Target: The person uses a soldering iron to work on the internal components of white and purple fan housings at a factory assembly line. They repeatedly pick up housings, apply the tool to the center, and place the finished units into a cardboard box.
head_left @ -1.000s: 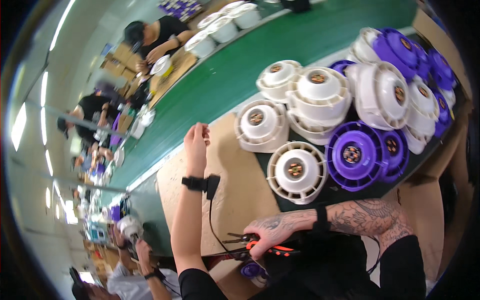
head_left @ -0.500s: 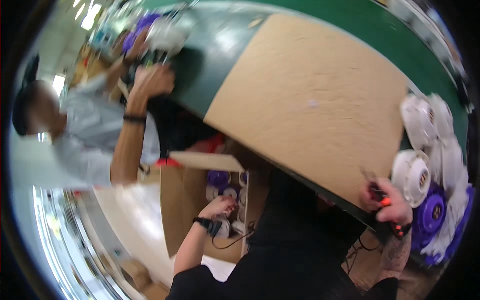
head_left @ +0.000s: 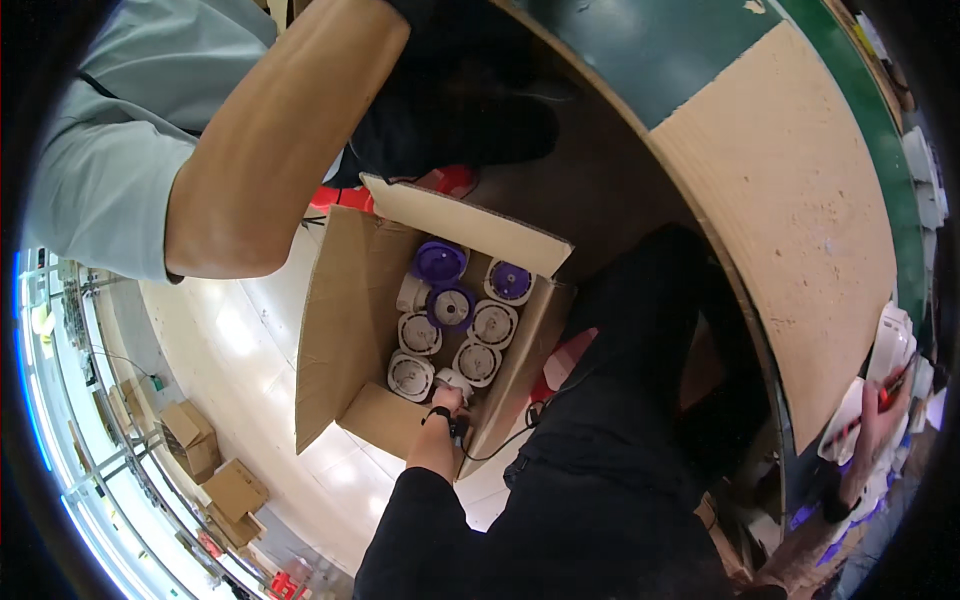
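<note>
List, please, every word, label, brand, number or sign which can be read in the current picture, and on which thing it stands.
There is no readable text.
Open box: none on the sides in view.
Housings inside it: details too small to read.
Pliers in the right hand: too small and blurred.
Board: scuffs, no writing to make out.
Cartons at left: too small to tell.

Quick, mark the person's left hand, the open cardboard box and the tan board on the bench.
Left hand (head_left: 448, 397): head view, on the back of the hand.
Open cardboard box (head_left: 348, 310): head view, on its left flap.
Tan board (head_left: 790, 220): head view, on its bare upper surface.
</note>
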The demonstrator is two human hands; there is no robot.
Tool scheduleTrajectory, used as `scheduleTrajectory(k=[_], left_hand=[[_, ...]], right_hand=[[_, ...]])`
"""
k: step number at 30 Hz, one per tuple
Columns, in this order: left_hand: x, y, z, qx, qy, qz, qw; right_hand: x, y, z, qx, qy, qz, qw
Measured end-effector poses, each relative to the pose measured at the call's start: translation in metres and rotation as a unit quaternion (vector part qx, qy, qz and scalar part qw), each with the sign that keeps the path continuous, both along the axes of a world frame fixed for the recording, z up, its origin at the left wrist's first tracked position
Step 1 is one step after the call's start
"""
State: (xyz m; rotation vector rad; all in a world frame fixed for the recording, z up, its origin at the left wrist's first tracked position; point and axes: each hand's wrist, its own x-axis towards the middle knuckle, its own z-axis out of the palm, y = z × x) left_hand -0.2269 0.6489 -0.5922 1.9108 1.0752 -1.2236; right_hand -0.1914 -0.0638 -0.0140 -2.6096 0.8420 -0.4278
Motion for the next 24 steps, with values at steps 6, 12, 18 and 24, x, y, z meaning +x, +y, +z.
scheduleTrajectory(k=[6,12,18,24], left_hand=[[0.011,0.014,-0.002,0.176,-0.122,-0.139,0.967],[0.023,0.035,-0.006,0.186,-0.110,-0.115,0.970],[0.055,0.033,-0.043,0.152,-0.019,-0.363,0.919],[0.053,0.064,-0.093,0.067,-0.040,-0.330,0.941]], right_hand=[[0.067,0.023,-0.028,-0.429,0.006,-0.016,0.903],[0.074,0.054,-0.047,-0.395,0.005,0.010,0.918],[0.042,0.024,-0.044,-0.219,-0.005,-0.064,0.974],[0.076,0.041,0.004,-0.153,-0.025,0.008,0.988]])
